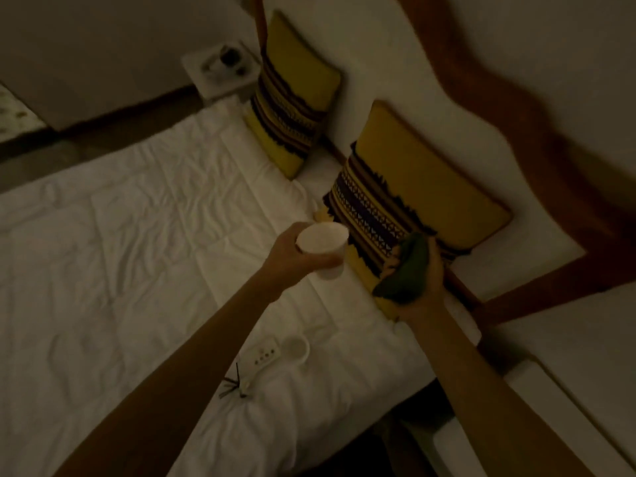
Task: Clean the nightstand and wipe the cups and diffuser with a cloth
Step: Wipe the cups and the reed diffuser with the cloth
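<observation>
The left hand (292, 251) grips a white cup (325, 249) around its side, fingers curled about it, and holds it up above the white bed (137, 235) with the mouth tipped toward the camera. The right hand (418, 270) is bunched around a dark green cloth (401, 270), which fills the palm and hangs a little below it; this hand is just right of the cup, apart from it, in front of the nearer yellow patterned pillow (409, 197). On the bed below the two hands lie a second white cup (296, 349) on its side, a white remote (263, 352) touching or just beside it, and a small diffuser (237, 382) with dark reed sticks, also lying on the cover. A second yellow patterned pillow (292, 98) leans at the head of the bed farther off. Beyond the bed's far side stands a white nightstand (220, 75) carrying blurred items I cannot identify. Beside the bed's near right edge is another white surface (550, 407), only partly in view.
</observation>
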Action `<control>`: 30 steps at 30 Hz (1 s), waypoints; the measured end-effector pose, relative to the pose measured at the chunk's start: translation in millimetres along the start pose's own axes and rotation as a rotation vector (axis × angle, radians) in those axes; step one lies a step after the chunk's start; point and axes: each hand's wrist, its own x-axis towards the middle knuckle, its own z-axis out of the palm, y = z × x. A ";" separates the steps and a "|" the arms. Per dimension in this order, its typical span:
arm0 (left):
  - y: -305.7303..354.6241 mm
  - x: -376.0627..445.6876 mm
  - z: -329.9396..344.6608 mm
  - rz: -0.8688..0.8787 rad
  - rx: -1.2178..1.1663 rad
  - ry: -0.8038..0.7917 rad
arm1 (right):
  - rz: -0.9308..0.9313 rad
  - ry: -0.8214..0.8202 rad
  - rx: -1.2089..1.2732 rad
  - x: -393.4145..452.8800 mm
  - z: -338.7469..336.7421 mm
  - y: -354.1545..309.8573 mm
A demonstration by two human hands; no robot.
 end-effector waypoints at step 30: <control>-335.7 54.0 101.5 -0.212 1.075 -0.227 | 0.378 0.247 -0.258 139.6 -139.5 178.0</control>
